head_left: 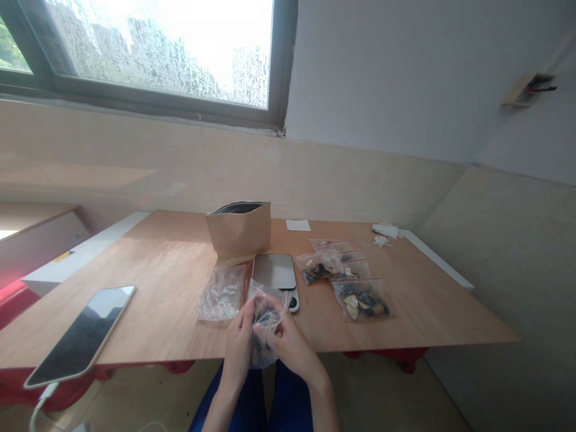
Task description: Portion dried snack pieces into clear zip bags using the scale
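Note:
Between my two hands is a clear plastic zip bag (263,359) with dark contents that I cannot make out, held at the table's front edge. My left hand (240,336) pinches its left side near the top. My right hand (290,342) has its fingers closed on the bag's right side. Just beyond the bag stands a small kitchen scale (273,271) with a silver plate, its front partly hidden by the bag. A flat pile of clear plastic bags (221,294) lies to the left of the scale.
An upright brown paper pouch (240,233), open at the top, stands behind the scale. Several filled zip bags (362,300) with dark and pale dried pieces lie to the right. A phone (83,336) with a cable is at the left. White paper (297,225) and crumpled tissue (386,230) lie at the back.

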The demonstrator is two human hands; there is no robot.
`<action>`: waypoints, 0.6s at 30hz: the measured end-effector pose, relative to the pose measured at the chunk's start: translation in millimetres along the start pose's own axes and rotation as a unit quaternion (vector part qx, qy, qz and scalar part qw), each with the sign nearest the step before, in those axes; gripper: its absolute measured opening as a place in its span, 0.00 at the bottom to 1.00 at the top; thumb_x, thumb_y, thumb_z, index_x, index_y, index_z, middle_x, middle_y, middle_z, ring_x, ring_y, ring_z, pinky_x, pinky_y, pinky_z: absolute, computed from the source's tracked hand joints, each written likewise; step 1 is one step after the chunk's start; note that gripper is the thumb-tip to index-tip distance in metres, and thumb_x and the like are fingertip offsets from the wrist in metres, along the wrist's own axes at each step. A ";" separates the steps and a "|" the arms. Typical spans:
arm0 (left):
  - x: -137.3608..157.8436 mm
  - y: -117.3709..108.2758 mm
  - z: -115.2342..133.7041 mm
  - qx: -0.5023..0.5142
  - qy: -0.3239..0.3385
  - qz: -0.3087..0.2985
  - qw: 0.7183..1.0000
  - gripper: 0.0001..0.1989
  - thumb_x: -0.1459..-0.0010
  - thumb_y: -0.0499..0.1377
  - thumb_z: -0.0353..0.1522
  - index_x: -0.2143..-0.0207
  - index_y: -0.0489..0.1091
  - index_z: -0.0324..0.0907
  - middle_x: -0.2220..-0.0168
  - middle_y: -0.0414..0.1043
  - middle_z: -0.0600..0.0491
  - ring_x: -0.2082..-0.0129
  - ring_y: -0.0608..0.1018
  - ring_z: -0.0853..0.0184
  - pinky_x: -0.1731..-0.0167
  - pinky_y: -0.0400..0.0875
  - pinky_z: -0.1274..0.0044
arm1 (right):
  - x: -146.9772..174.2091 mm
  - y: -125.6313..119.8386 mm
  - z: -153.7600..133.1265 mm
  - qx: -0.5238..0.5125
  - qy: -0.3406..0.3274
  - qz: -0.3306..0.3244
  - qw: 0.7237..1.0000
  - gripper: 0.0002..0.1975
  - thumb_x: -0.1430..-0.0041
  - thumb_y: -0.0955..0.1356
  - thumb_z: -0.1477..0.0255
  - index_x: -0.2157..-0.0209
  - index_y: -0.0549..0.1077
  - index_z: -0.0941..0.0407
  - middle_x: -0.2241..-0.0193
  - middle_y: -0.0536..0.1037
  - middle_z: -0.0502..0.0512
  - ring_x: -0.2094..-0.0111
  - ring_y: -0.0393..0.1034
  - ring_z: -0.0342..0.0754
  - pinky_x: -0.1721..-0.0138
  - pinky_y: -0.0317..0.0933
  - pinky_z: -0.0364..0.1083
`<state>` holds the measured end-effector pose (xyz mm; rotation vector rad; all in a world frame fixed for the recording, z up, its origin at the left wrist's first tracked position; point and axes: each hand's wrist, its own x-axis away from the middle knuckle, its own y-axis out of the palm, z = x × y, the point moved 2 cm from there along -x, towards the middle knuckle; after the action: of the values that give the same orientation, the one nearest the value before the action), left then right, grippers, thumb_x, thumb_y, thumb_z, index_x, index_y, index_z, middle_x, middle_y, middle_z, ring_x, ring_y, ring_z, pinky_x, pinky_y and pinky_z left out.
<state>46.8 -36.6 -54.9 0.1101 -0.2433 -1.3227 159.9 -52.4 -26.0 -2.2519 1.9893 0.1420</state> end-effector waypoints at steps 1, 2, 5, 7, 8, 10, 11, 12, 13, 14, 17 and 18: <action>-0.6 0.0 -1.0 -0.007 0.005 -0.005 1.000 0.16 0.50 0.58 0.41 0.62 0.75 0.42 0.54 0.74 0.48 0.48 0.71 0.58 0.46 0.61 0.68 | -0.4 0.1 -0.9 0.009 0.001 -0.011 1.000 0.21 0.50 0.70 0.71 0.51 0.69 0.49 0.51 0.70 0.52 0.49 0.64 0.48 0.46 0.56 0.48; -1.0 0.5 -1.1 -0.012 0.010 -0.011 1.000 0.16 0.49 0.57 0.40 0.61 0.75 0.42 0.53 0.74 0.49 0.47 0.70 0.59 0.46 0.60 0.69 | -0.8 0.0 -1.7 0.018 0.002 -0.019 1.000 0.19 0.49 0.69 0.71 0.53 0.71 0.49 0.52 0.71 0.52 0.49 0.64 0.48 0.45 0.54 0.48; -2.6 2.3 2.2 -0.015 0.015 -0.011 1.000 0.17 0.46 0.55 0.40 0.59 0.74 0.42 0.51 0.72 0.49 0.46 0.68 0.61 0.45 0.58 0.69 | -2.1 -0.5 -2.0 0.020 0.005 -0.002 1.000 0.11 0.48 0.69 0.69 0.61 0.74 0.52 0.58 0.74 0.51 0.53 0.67 0.47 0.48 0.57 0.46; -3.9 3.2 5.0 -0.010 0.006 -0.001 1.000 0.18 0.44 0.53 0.40 0.57 0.73 0.40 0.51 0.71 0.49 0.45 0.68 0.62 0.44 0.57 0.69 | -2.8 0.3 0.4 -0.003 0.024 0.014 1.000 0.10 0.49 0.69 0.66 0.63 0.74 0.53 0.62 0.74 0.51 0.59 0.70 0.47 0.56 0.64 0.44; -4.6 3.5 6.1 -0.007 0.002 0.002 1.000 0.19 0.44 0.52 0.40 0.56 0.73 0.40 0.50 0.71 0.49 0.46 0.68 0.62 0.44 0.57 0.70 | -3.0 1.0 2.2 -0.015 0.036 0.018 0.999 0.11 0.49 0.69 0.65 0.64 0.74 0.54 0.63 0.74 0.52 0.62 0.71 0.46 0.60 0.66 0.43; -5.7 3.8 7.3 -0.005 -0.002 0.004 1.000 0.18 0.43 0.52 0.39 0.56 0.72 0.40 0.50 0.71 0.49 0.46 0.68 0.63 0.44 0.57 0.70 | -2.9 2.5 5.5 -0.024 0.051 0.020 0.998 0.12 0.48 0.68 0.63 0.63 0.73 0.54 0.63 0.74 0.52 0.64 0.71 0.46 0.64 0.66 0.42; -6.0 3.7 7.6 -0.006 -0.001 0.006 1.000 0.18 0.43 0.52 0.39 0.56 0.73 0.40 0.50 0.71 0.49 0.46 0.68 0.63 0.44 0.57 0.70 | -2.8 3.0 6.9 -0.018 0.049 0.018 0.998 0.12 0.47 0.68 0.64 0.61 0.73 0.54 0.61 0.73 0.53 0.61 0.71 0.47 0.62 0.66 0.43; -6.1 3.5 7.6 -0.007 0.001 0.009 1.000 0.17 0.44 0.52 0.38 0.57 0.73 0.40 0.50 0.71 0.49 0.46 0.68 0.63 0.44 0.57 0.70 | -2.6 3.3 8.0 -0.008 0.044 0.016 0.999 0.13 0.47 0.68 0.64 0.60 0.73 0.54 0.59 0.73 0.54 0.58 0.70 0.48 0.58 0.65 0.44; -6.1 3.3 7.4 -0.008 0.004 0.013 1.000 0.17 0.44 0.53 0.38 0.58 0.74 0.40 0.51 0.71 0.49 0.46 0.68 0.62 0.44 0.56 0.70 | -2.4 3.5 8.9 0.003 0.037 0.013 0.999 0.13 0.46 0.67 0.65 0.58 0.72 0.53 0.57 0.72 0.54 0.54 0.68 0.48 0.54 0.62 0.45; -6.0 3.1 7.0 -0.009 0.007 0.017 1.000 0.16 0.44 0.53 0.38 0.58 0.74 0.41 0.51 0.72 0.49 0.46 0.68 0.62 0.43 0.56 0.69 | -2.3 3.6 9.7 0.013 0.032 0.009 0.999 0.13 0.45 0.67 0.66 0.58 0.72 0.53 0.55 0.70 0.55 0.51 0.65 0.48 0.50 0.60 0.45; -6.4 2.4 4.0 -0.005 0.014 0.020 1.000 0.16 0.44 0.53 0.39 0.59 0.74 0.41 0.52 0.72 0.49 0.46 0.69 0.62 0.44 0.57 0.69 | -2.9 3.9 10.9 0.029 0.023 -0.007 0.999 0.12 0.43 0.65 0.68 0.57 0.72 0.53 0.53 0.69 0.55 0.49 0.63 0.48 0.46 0.55 0.46; -7.1 2.0 2.3 -0.001 0.016 0.017 1.000 0.17 0.44 0.53 0.40 0.59 0.74 0.41 0.52 0.73 0.50 0.47 0.69 0.61 0.44 0.57 0.69 | -3.4 3.9 10.8 0.033 0.019 -0.008 0.999 0.11 0.42 0.64 0.68 0.58 0.73 0.54 0.54 0.69 0.55 0.49 0.64 0.48 0.46 0.55 0.46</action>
<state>46.5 -29.1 -53.1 0.1242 -0.2161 -1.2859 155.8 -47.8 -36.3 -2.2464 1.9625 0.0328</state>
